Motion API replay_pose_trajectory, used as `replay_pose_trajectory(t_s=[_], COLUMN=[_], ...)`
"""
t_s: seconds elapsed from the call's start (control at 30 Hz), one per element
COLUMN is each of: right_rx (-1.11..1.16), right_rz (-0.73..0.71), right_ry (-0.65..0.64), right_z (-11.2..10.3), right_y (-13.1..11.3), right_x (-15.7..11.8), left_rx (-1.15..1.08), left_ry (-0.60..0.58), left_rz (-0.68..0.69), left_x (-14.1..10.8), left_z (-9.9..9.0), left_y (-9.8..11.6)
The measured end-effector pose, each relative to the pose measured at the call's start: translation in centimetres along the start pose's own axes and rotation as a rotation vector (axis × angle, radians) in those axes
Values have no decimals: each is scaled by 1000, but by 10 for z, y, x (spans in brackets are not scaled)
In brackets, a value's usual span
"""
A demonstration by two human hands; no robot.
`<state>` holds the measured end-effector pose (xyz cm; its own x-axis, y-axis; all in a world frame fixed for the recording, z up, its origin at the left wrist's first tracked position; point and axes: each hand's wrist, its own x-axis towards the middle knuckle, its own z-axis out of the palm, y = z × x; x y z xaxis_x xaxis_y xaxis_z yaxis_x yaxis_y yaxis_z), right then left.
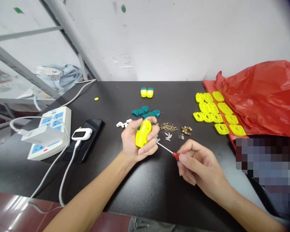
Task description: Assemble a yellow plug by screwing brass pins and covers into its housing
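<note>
My left hand (130,141) is wrapped round a glossy yellow plastic shell (143,133), with a bit of green showing at its left edge. Between the thumb and fingers of my right hand (201,166) is a screwdriver (165,148) with a red handle. Its thin shaft points left toward the shell; the tip is hard to see near the left fingers. Beyond the hands lie brass screws (168,127), small brass fittings (186,130), thin pins (181,136), little metal pieces (168,136), white parts (124,123) and dark green shells (140,111).
Two yellow-and-green pieces (147,92) stand at the back. Several yellow shells (209,107) lie at right beside a red plastic bag (261,96). A power strip (68,119), a black phone (91,141), a small white device (87,134) and cables occupy the left.
</note>
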<state>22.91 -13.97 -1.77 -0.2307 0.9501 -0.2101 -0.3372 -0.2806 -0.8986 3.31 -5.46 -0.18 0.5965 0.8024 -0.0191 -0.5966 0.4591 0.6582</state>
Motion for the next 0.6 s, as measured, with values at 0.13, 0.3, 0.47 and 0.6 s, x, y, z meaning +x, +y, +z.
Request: replay_pose_trajectory(t_s=[0.13, 0.3, 0.47, 0.6], right_rx=[-13, -9, -3, 10], right_rz=[-2, -23, -58, -87], right_ry=[17, 93, 169, 178], right_z=[-1, -1, 0, 0], right_y=[0, -2, -4, -5], right_x=[1, 4, 7, 9], left_rx=[57, 196, 273, 295], left_ry=[22, 135, 199, 158], left_rz=[-18, 65, 53, -1], left_x=[2, 8, 9, 5], left_z=[2, 2, 1, 7], left_y=[-2, -7, -10, -12])
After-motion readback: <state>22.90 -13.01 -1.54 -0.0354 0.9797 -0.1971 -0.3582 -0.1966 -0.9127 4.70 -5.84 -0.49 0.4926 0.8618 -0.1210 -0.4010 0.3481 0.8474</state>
